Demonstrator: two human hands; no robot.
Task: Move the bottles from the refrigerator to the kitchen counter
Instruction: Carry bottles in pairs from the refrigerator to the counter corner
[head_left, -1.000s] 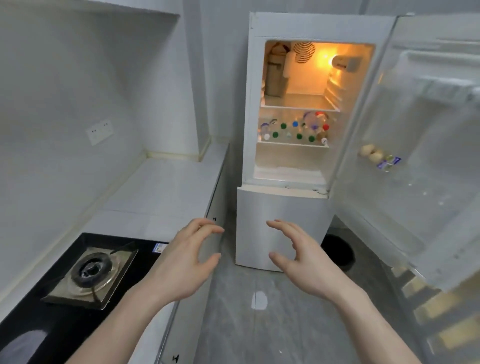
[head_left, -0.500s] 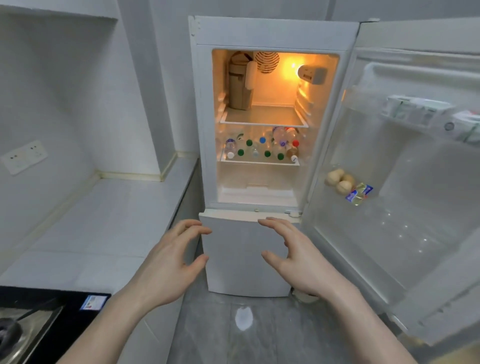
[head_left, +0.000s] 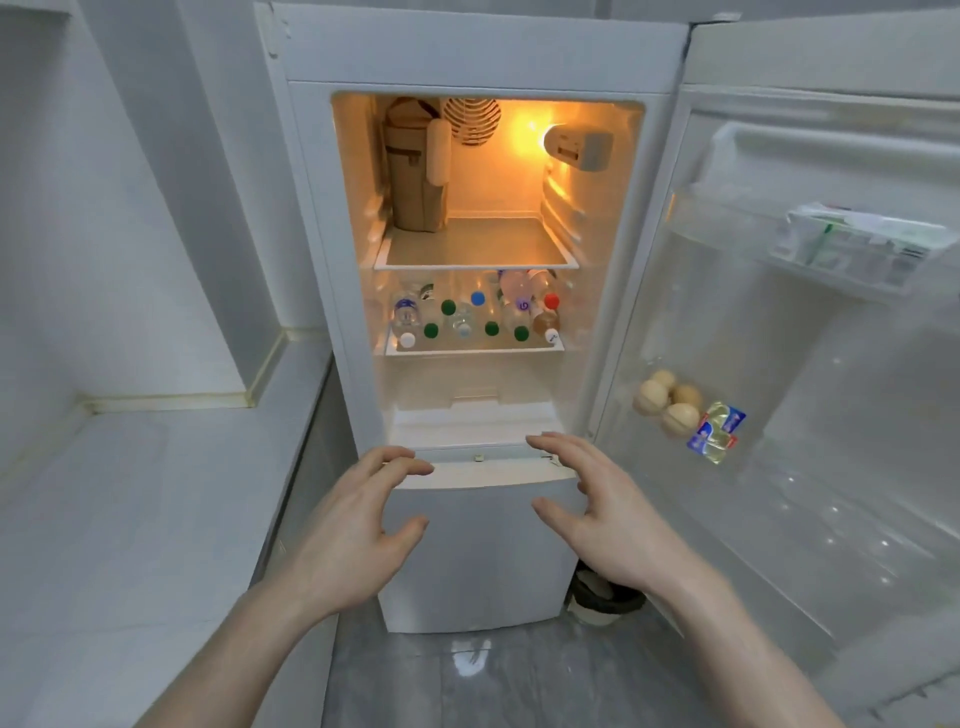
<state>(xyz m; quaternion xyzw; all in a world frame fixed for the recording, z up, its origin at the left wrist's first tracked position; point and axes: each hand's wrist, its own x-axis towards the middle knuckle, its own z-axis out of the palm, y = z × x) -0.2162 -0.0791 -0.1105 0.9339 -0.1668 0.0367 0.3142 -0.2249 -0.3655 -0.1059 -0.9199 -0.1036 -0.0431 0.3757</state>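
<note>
The stove had gone out of view since a moment before, and the kitchen counter (head_left: 156, 519) on the left lay closer. The left hand (head_left: 353, 540) and right hand (head_left: 608, 519) stayed wide, holding nothing, now nearer the refrigerator (head_left: 467, 52). The bottles (head_left: 475, 314) lay on its middle shelf. Their labels were too small to read

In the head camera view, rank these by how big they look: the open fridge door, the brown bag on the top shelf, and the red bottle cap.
1. Open fridge door, though it also sits nearest the camera.
2. Brown bag.
3. Red bottle cap.
</note>
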